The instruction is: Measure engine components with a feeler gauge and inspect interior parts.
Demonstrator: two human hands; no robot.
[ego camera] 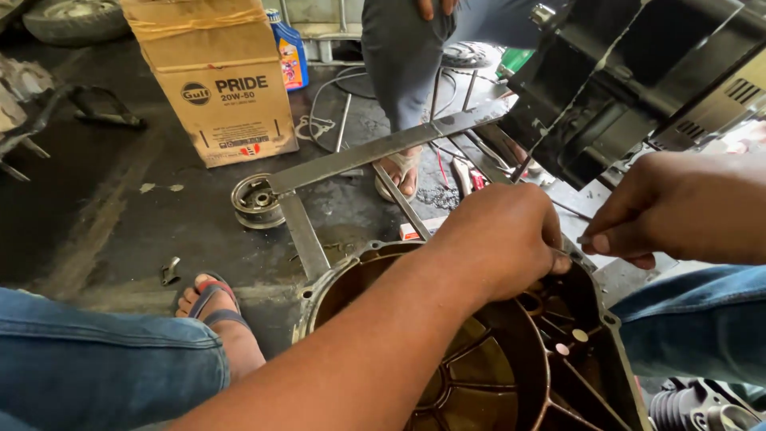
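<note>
With the left hand (503, 239) closed on the rim of the metal cover (511, 359) between the knees and the right hand (678, 211) pinching a small part, the unsteadied cover risked tipping onto the oily floor (159, 231).

A vehicle repair workshop, probably for motorcycles: oil-stained concrete floor (120, 215), a carton (219, 80) and blue oil bottle (291, 52), a tyre (76, 17), an engine cover (511, 359), loose metal parts.

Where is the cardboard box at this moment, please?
In the head view, the cardboard box stands on the dark floor at the upper left, beside a blue bottle and just behind a small round metal part.
</note>
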